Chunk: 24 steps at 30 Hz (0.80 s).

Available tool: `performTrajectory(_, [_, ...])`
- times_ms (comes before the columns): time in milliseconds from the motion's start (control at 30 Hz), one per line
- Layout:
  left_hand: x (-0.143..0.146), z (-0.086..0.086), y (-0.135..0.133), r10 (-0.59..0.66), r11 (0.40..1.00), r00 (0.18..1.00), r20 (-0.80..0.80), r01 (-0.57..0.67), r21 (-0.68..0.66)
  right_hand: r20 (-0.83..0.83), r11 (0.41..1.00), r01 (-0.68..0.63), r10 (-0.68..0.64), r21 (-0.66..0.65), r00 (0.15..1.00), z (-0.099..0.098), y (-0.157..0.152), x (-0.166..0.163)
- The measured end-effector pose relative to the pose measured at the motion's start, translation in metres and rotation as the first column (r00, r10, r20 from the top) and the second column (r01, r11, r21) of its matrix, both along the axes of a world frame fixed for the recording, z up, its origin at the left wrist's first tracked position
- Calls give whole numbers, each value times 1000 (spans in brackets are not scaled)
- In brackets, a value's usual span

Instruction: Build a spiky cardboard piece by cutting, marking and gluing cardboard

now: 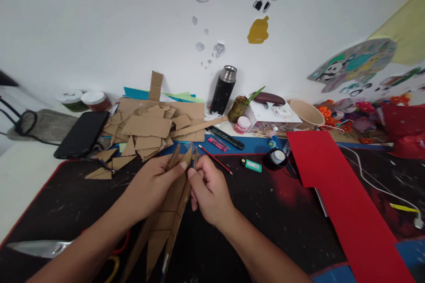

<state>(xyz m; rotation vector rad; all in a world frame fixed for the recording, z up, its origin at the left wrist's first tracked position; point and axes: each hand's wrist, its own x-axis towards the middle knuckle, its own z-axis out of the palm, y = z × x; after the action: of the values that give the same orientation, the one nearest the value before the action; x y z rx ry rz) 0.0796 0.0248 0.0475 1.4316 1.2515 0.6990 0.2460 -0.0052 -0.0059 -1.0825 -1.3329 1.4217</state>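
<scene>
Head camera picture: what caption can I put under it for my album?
Both hands, left and right, pinch long pointed cardboard strips above a black mat.

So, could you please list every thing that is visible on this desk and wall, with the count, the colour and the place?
cardboard strips: several, brown, held in both hands at centre
cardboard scraps: a pile, brown, behind the hands to the left
phone: one, black, far left
jars: two, white lids, back left
flask: one, black and steel, by the wall
pencil: one, red, right of the hands
lighter: one, green, on the mat
tape roll: one, black, beside the lighter
red sheet: one, red, right side
scissors: one pair, steel blades, bottom left
bowl: one, beige, back right
wall stickers: several, mixed colours, wall
left hand: one, gripping the strips
right hand: one, pinching the strips' edge
</scene>
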Motion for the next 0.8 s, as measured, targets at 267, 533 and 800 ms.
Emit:
performTrajectory(267, [2, 0, 1, 11, 1000, 1000, 16, -11, 0, 7, 1000, 2, -2, 5, 1000, 0, 0, 0])
performTrajectory(533, [3, -6, -1, 29, 999, 998, 58, -26, -44, 14, 1000, -1, 1, 3, 1000, 0, 1, 0])
performTrajectory(800, [5, -4, -2, 50, 999, 999, 15, -51, 15, 12, 1000, -6, 6, 0, 1000, 1, 0, -1])
